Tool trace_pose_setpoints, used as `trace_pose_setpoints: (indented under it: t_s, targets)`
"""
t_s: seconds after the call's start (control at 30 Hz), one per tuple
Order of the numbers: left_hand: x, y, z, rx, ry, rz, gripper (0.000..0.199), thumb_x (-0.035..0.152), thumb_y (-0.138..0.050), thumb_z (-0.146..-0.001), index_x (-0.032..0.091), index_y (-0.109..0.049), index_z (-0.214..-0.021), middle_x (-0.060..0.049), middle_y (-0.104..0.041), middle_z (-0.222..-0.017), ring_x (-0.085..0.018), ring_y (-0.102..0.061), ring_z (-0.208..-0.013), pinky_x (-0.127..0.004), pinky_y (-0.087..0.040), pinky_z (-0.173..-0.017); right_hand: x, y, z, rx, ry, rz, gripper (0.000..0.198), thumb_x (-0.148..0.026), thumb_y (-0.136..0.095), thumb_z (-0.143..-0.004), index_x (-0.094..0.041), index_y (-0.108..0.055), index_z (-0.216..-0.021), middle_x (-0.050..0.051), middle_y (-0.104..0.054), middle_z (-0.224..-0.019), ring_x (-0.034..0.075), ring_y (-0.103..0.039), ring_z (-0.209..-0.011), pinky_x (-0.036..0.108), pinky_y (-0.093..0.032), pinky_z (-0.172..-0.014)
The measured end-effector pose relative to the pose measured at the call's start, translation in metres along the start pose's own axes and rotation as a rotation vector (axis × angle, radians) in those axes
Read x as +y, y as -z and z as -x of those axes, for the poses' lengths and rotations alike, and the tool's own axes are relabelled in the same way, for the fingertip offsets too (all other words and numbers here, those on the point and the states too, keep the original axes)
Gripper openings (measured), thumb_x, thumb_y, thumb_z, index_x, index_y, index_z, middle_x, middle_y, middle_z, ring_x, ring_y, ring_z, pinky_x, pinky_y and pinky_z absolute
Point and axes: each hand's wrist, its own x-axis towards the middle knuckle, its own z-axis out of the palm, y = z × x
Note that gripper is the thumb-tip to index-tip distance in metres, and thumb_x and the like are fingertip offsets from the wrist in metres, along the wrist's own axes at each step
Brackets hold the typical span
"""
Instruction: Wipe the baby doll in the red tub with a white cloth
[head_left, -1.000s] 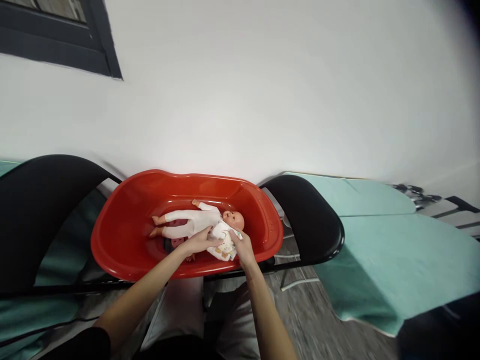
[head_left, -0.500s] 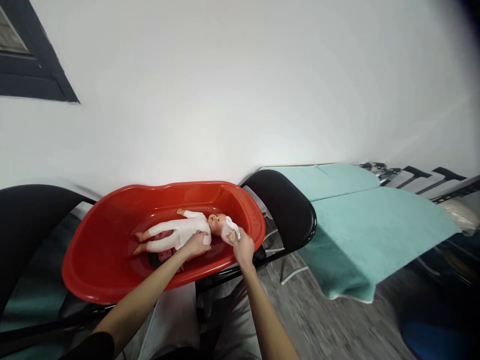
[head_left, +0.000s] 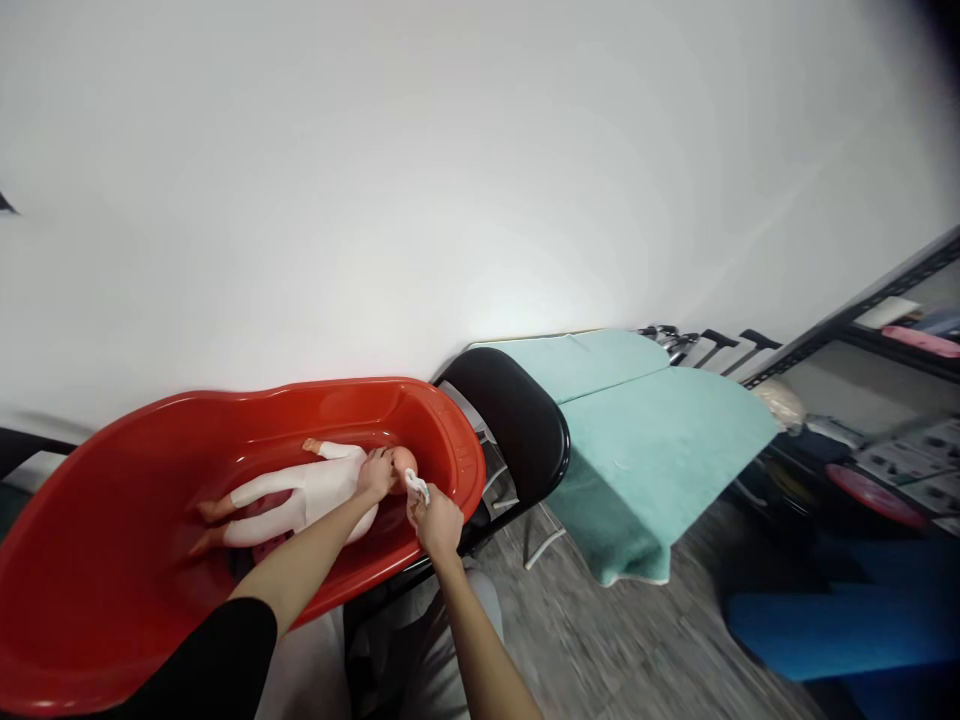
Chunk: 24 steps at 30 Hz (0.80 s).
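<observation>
A baby doll (head_left: 330, 492) in a white suit lies on its back inside a red baby bathtub (head_left: 459, 450), its bare feet toward the left. My left hand (head_left: 375, 474) is at the doll's neck and chin, fingers curled against it and covering much of the face. In my right hand (head_left: 439, 522) is a white cloth (head_left: 416, 486) with a coloured print, bunched in closed fingers beside the doll's head. Under the doll, part of a dark and pink support shows. The doll's near arm is hidden behind my left forearm.
Right of the tub stands a black folding chair (head_left: 517, 425). Beyond it, a pale green cloth (head_left: 637, 435) covers a surface. Crutch-like handles (head_left: 716, 342) lean by the wall, and a dark shelf (head_left: 847, 335) holds various items. Something blue (head_left: 817, 620) lies low at the right.
My left hand has moved from the doll's chest up to its neck and face. The cloth in my right hand has come off the crown to beside the head. The view has turned right.
</observation>
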Motion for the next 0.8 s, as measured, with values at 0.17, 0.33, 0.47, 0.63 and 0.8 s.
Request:
trace_pose_setpoints:
  t_s: [0.17,0.33,0.47,0.63,0.8]
  targets:
    - [-0.012,-0.014,0.027,0.084,0.017,-0.006,0.056,0.007,-0.062,-0.081,0.015,-0.054,-0.136,-0.013,-0.055,-0.144,-0.023,-0.048,-0.135,-0.030,-0.036,-0.111,-0.012,0.017,-0.020,0.001,-0.096,-0.141,0.035,-0.040,-0.041,-0.105,-0.022,-0.069,-0.116,0.012,-0.075,-0.104,0.024,-0.072,-0.095,0.028,-0.048,-0.078]
    - [-0.011,-0.013,0.034,0.101,0.016,0.008,0.048,0.004,-0.050,-0.089,0.022,-0.057,-0.133,-0.009,-0.057,-0.142,-0.022,-0.048,-0.136,-0.033,-0.033,-0.115,-0.033,0.016,-0.058,0.202,0.099,-0.324,0.048,-0.019,-0.037,-0.101,-0.018,-0.057,-0.144,0.013,-0.062,-0.140,0.022,-0.060,-0.128,0.030,-0.044,-0.108]
    - [-0.007,-0.012,0.032,0.116,0.023,-0.011,0.045,0.008,-0.046,-0.094,0.022,-0.058,-0.135,-0.009,-0.058,-0.143,-0.023,-0.049,-0.136,-0.036,-0.034,-0.116,-0.040,-0.022,-0.079,-0.118,0.307,-0.260,0.068,-0.004,-0.041,-0.088,-0.012,-0.045,-0.155,0.014,-0.038,-0.162,0.022,-0.030,-0.154,0.039,-0.018,-0.129]
    - [-0.006,-0.011,0.031,0.100,0.050,-0.065,0.048,0.008,-0.047,-0.095,0.018,-0.055,-0.141,-0.011,-0.055,-0.150,-0.025,-0.048,-0.140,-0.038,-0.033,-0.119,-0.035,-0.056,-0.100,-0.397,0.346,-0.243,0.078,-0.003,-0.057,-0.073,-0.004,-0.050,-0.151,0.021,-0.037,-0.160,0.026,-0.027,-0.156,0.040,-0.013,-0.131]
    - [-0.012,-0.018,0.029,0.095,-0.004,-0.066,0.060,0.007,-0.065,-0.081,0.019,-0.056,-0.139,-0.009,-0.053,-0.153,-0.025,-0.045,-0.142,-0.034,-0.032,-0.120,-0.023,-0.053,-0.112,-0.362,0.165,-0.385,0.067,-0.033,-0.049,-0.094,-0.013,-0.040,-0.157,0.020,-0.070,-0.123,0.028,-0.072,-0.106,0.051,-0.056,-0.096]
